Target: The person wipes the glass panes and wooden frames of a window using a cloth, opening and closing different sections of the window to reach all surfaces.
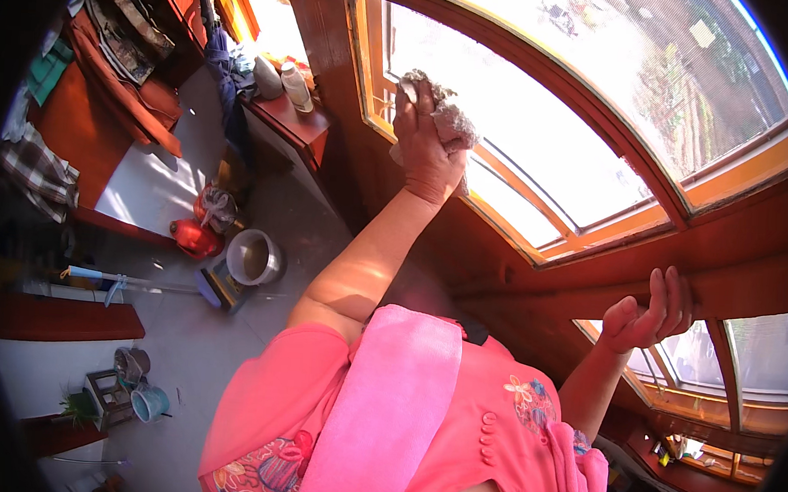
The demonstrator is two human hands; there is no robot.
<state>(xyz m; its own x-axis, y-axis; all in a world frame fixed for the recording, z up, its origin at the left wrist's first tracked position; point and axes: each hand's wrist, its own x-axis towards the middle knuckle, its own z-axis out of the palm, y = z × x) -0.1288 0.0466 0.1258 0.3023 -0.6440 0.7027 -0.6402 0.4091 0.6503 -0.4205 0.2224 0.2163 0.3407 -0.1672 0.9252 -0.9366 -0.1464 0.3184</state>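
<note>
My left hand is raised to the wooden window frame. It grips a crumpled, greyish cleaning cloth, which bunches out beside the fingers. Behind the cloth, bright light fills the glass pane, set in reddish-brown and orange wood. Lower and to the right, my right hand is held up near the wood panel below the window, fingers loosely apart with nothing in them. Whether its fingertips touch the panel I cannot tell. A long pink cloth hangs down the front of my pink top.
Left of the window, a wooden cabinet bears a white bottle. On the grey floor stand a pale bucket and a red container, near a long-handled mop. Clothes lie at upper left. Another window is at lower right.
</note>
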